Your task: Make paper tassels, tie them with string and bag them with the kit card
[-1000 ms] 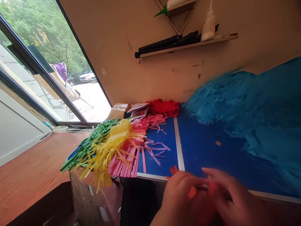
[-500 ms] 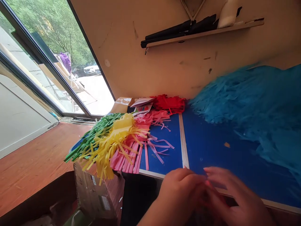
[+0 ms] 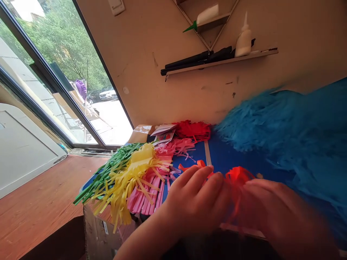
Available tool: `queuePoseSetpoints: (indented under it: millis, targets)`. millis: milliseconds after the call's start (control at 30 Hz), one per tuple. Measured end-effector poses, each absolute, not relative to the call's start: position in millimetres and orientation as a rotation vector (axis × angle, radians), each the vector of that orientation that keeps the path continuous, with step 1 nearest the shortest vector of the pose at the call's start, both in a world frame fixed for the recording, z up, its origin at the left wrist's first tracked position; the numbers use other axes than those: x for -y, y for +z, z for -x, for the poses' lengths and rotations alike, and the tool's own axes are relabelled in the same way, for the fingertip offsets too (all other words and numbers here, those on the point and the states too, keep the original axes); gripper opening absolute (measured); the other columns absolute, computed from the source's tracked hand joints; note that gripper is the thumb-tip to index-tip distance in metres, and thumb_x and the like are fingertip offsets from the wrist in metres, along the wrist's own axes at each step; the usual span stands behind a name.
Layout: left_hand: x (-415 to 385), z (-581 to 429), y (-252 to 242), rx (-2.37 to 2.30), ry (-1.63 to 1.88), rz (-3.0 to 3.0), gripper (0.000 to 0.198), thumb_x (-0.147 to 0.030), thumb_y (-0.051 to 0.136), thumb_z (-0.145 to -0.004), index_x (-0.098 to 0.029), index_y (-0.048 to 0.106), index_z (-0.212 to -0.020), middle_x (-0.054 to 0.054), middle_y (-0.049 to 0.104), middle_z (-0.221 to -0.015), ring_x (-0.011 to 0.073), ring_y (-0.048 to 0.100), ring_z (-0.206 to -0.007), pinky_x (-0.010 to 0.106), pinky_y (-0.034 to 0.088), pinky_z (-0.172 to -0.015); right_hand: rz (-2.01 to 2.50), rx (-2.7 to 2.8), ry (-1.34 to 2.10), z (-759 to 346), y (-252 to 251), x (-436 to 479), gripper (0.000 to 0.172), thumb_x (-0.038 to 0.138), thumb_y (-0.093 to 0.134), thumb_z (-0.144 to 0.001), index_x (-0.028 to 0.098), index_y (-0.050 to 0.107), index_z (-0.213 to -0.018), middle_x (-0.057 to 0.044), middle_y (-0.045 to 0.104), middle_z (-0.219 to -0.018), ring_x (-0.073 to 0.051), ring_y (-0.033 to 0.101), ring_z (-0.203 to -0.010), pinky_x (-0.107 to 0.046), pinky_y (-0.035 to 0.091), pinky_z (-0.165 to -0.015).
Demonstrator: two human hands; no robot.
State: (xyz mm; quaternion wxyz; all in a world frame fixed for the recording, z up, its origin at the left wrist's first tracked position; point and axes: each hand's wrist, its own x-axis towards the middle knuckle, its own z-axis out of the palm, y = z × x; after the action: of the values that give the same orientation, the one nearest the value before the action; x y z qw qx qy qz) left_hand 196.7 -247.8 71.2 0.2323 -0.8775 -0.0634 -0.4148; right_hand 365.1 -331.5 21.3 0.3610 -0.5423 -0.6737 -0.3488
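Observation:
Near the front edge of the blue table, both hands hold an orange-red paper fringe (image 3: 238,174) of thin strips. My left hand (image 3: 197,196) is closed, its fingers curled round part of the fringe, with strips poking out past the knuckles. My right hand (image 3: 279,206), smeared by motion, pinches the bunched upper part between thumb and fingers. Between the hands the strips hang down, blurred. To the left lie a yellow paper fringe (image 3: 142,157), a pink fringe (image 3: 145,196) and a green fringe (image 3: 119,162), overlapping one another.
The blue table (image 3: 230,151) stands against a wall. A red fringe (image 3: 192,130) and booklets (image 3: 164,133) lie at its back; a large blue fringe pile (image 3: 292,122) covers the right. Above, a shelf (image 3: 217,63) carries a glue bottle (image 3: 244,41). A cardboard box (image 3: 100,231) stands below left.
Both hands have risen and moved forward over the table, and the orange-red fringe now shows above them. The view has tilted upward, bringing more of the wall shelf into sight.

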Motion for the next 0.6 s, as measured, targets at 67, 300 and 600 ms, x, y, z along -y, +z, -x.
queuePoseSetpoints:
  millis: [67, 300, 600]
  targets:
    - [241.2, -194.6, 72.9, 0.072, -1.192, 2.347, 0.023, -0.014, 0.044, -0.088, -0.018, 0.063, -0.077, 0.0, 0.07, -0.084, 0.0165, 0.064, -0.082, 0.028, 0.05, -0.07, 1.39, 1.707, -0.981, -364.9, 27.8, 334.8, 0.023, 0.024, 0.044, -0.091, 0.016, 0.064, -0.082, -0.008, 0.068, -0.077, -0.017, 0.063, -0.07, -0.027, 0.047, -0.063]
    - [186.8, -206.4, -24.6, 0.368, -0.83, 2.554, 0.02, -0.012, 0.052, -0.085, -0.018, 0.057, -0.068, 0.0, 0.062, -0.069, 0.0153, 0.056, -0.068, 0.027, 0.042, -0.063, 1.384, 1.84, -1.09, -364.0, -37.6, 318.6, 0.025, 0.016, 0.045, -0.09, 0.015, 0.065, -0.075, -0.005, 0.066, -0.072, -0.015, 0.061, -0.065, -0.028, 0.046, -0.065]
    - [203.4, -209.5, -65.6, 0.5, -0.949, 2.696, 0.007, -0.022, 0.054, -0.086, -0.022, 0.061, -0.085, 0.0, 0.062, -0.08, 0.0159, 0.051, -0.074, 0.029, 0.039, -0.069, 1.524, 1.732, -0.637, -353.8, -90.0, 284.8, 0.029, 0.023, 0.04, -0.094, 0.015, 0.066, -0.084, -0.007, 0.064, -0.082, -0.019, 0.054, -0.078, -0.033, 0.039, -0.074]
